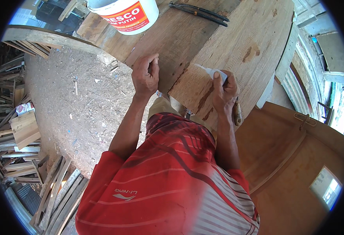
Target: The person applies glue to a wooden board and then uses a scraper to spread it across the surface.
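- Shirt (168, 188), red with pale stripes, fills the near foreground; both forearms reach up from it toward the work, so the body is close and the elbows have room to steady the hands.
- Right hand (224, 92) is closed round a small white squeeze tube (215, 72), thumb on top, the pale nozzle slanting up-left so that its tip meets the wooden panel (226, 47) near a dark seam. A good bead, I judge, calls for light, even pressure from the thumb and a slow draw along the seam, with the nozzle kept low to the wood.
- Left hand (145, 74) rests with curled fingers on the panel's lower-left edge, gripping nothing I can make out; it seems to press the board down, and it should stay clear of the wet line.
- Stained patches (250, 53) mark the panel's surface farther up; whether they are old glue or knots I cannot tell.
- White bucket (125, 13) with a red label stands at the far end, well apart from the hands, and a dark metal tool (199, 12) lies on the boards to its right.
- Sawdust floor (70, 94) and stacked wood offcuts (23, 133) lie to the left.
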A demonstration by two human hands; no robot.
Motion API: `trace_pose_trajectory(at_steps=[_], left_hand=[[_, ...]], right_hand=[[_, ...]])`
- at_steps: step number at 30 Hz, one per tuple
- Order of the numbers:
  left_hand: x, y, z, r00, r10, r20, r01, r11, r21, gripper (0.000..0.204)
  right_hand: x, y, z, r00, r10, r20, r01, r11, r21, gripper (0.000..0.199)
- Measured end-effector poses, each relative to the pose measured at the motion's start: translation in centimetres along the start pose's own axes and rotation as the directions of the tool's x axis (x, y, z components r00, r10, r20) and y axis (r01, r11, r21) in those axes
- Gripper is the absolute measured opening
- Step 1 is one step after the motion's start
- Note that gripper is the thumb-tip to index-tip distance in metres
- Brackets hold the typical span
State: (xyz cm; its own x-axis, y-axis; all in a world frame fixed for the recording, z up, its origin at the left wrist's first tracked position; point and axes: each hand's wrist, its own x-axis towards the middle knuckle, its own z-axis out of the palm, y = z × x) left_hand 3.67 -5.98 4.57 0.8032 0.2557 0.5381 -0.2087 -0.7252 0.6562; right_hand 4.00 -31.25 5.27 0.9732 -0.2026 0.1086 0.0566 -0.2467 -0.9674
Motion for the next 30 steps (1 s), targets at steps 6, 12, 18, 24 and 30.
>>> trace_pose_trajectory(at_steps=[6, 12, 18, 24, 30], left_hand=[[-0.14, -0.2, 0.1, 1.0, -0.02, 0.008, 0.021, 1.0, -0.011, 0.013], [-0.12, -0.17, -0.1, 1.0, -0.029, 0.009, 0.029, 1.0, -0.01, 0.013], [-0.19, 0.05, -0.06, 0.999, -0.034, 0.028, 0.034, 0.999, -0.012, 0.013], [-0.07, -0.03, -0.01, 1.0, -0.012, 0.0, 0.012, 1.0, 0.001, 0.014], [-0.07, -0.12, 0.03, 1.0, -0.001, 0.002, 0.001, 1.0, 0.004, 0.015]], right_hand=[[-0.07, 0.35, -0.11, 1.0, 0.008, 0.014, -0.009, 1.0, 0.014, 0.017], [0.3, 0.19, 0.09, 0.999, 0.033, 0.006, -0.034, 0.999, 0.018, 0.017], [0.37, 0.39, 0.28, 0.999, 0.009, -0.035, -0.008, 1.0, 0.023, 0.016], [0.34, 0.2, 0.25, 0.999, 0.006, -0.037, -0.005, 1.0, 0.026, 0.015], [0.42, 0.72, 0.32, 0.999, 0.005, -0.046, -0.004, 1.0, 0.021, 0.017]])
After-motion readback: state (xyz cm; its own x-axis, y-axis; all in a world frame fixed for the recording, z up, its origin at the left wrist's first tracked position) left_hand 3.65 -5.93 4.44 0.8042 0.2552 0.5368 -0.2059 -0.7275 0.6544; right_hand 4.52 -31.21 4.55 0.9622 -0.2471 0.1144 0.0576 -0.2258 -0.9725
